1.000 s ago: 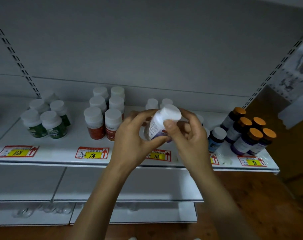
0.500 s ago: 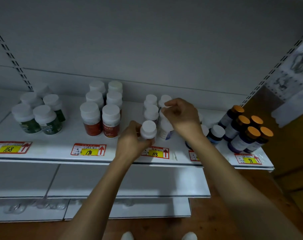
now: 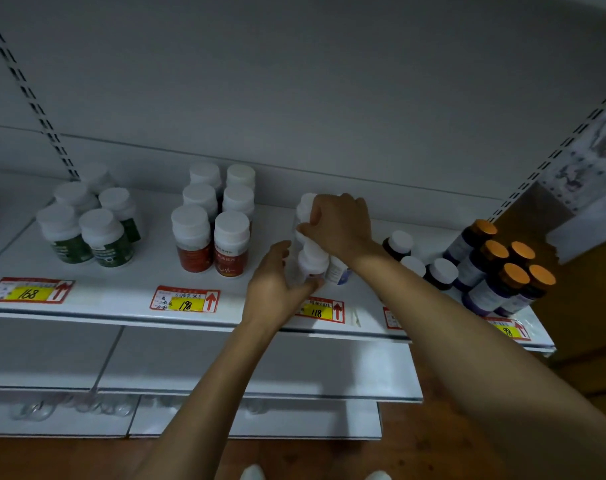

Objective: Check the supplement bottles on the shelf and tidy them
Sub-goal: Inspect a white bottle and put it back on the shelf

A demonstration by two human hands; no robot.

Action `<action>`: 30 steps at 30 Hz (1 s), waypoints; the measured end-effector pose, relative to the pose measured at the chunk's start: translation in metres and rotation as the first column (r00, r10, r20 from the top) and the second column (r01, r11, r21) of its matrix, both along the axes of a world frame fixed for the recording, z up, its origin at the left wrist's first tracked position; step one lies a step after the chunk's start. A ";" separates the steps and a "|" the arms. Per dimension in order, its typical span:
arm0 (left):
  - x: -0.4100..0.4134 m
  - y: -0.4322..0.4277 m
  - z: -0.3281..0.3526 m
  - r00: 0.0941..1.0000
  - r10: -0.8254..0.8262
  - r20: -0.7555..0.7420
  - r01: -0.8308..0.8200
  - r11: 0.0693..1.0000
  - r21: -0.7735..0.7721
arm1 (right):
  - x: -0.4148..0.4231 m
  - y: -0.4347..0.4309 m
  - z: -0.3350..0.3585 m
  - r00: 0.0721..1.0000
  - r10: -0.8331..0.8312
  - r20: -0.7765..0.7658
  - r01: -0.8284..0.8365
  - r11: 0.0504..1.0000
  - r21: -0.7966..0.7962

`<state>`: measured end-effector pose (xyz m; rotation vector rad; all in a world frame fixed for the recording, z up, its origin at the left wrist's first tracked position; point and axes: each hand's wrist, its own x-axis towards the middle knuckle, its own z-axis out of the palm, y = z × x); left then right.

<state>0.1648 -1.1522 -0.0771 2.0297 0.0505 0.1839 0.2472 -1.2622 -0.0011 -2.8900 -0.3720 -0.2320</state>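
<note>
Your left hand [image 3: 277,285] grips the near white-capped plastic bottle [image 3: 313,261]; your right hand [image 3: 343,226] pinches the white cap [image 3: 301,239] just behind. Line both squarely behind the red-and-yellow 118 tag [image 3: 317,310], labels forward.

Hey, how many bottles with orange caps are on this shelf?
5 orange-capped bottles, clustered at the right end of the shelf: one at the back, two in the middle, two at the front. Others could be hidden behind them.
</note>
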 end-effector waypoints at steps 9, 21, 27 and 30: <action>-0.017 0.008 0.052 0.945 0.112 0.306 -0.102 0.994 -0.046 | -0.059 -0.008 0.066 0.961 0.065 0.267 -0.190 0.858 0.477; -0.070 -0.010 0.100 0.940 -0.321 -0.114 0.048 0.456 -0.889 | -0.102 -0.026 0.059 0.948 0.238 -0.212 0.184 0.137 0.973; -0.078 -0.019 0.096 0.890 -0.438 -0.123 0.036 0.338 -0.940 | -0.118 -0.037 0.058 0.969 0.213 -0.124 0.070 0.246 0.967; -0.079 -0.024 0.095 0.898 -0.424 -0.119 0.004 0.278 -0.960 | -0.123 -0.039 0.060 0.971 0.216 -0.100 0.045 0.246 0.968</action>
